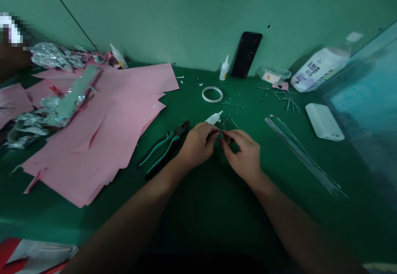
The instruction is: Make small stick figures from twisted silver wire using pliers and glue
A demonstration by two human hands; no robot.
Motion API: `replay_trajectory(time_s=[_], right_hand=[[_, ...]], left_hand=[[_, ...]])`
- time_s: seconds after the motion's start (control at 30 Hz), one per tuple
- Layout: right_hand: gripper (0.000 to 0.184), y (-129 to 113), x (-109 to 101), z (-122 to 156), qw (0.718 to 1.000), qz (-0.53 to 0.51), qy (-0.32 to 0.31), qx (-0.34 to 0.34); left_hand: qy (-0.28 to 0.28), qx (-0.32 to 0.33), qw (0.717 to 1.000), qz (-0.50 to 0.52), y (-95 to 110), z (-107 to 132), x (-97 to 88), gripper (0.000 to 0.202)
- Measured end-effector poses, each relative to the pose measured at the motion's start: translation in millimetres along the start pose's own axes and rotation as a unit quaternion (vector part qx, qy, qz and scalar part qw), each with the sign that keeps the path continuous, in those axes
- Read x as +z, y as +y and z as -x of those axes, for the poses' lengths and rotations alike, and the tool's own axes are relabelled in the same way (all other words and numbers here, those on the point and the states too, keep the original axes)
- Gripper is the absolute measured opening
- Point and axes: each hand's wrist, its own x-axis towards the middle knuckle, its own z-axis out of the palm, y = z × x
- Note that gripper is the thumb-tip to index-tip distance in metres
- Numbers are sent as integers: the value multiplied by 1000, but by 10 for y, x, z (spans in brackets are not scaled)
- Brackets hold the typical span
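Note:
My left hand [200, 143] and my right hand [243, 152] meet over the green table, fingertips nearly touching. Both are closed in a pinch on something small and thin, mostly hidden by the fingers, which I cannot make out. Just beyond them lies a twisted wire figure [228, 116] with a loop and spread legs. A white glue bottle [214, 118] lies on its side behind my left hand. Left of that hand rest pliers [169, 147] with black and teal handles, jaws pointing away. A bundle of straight wires [304, 156] lies to the right of my right hand.
Pink sheets [124, 112] and crumpled silvery wrap [62, 54] cover the left side. A tape roll [212, 94], upright glue bottle [224, 69], leaning phone [247, 54] and clear tub [274, 75] sit toward the wall. Right are more twisted wires [279, 96], a large bottle [322, 69] and white box [324, 121].

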Motion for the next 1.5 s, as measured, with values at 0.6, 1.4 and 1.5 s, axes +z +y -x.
replay_trajectory(time_s=[0.6,1.4,1.5], right_hand=[[21,22,87,42,963,-131,-88,220],[29,-124,81,-32,759,-508,-26,407],[29,-115,47,-56,721,-560,-33,406]], left_hand=[[-17,62,994,-90,-57,2,65,21],[38,-31,997,54,7,21,60,18],[36,-25,997,61,30,25,56,17]])
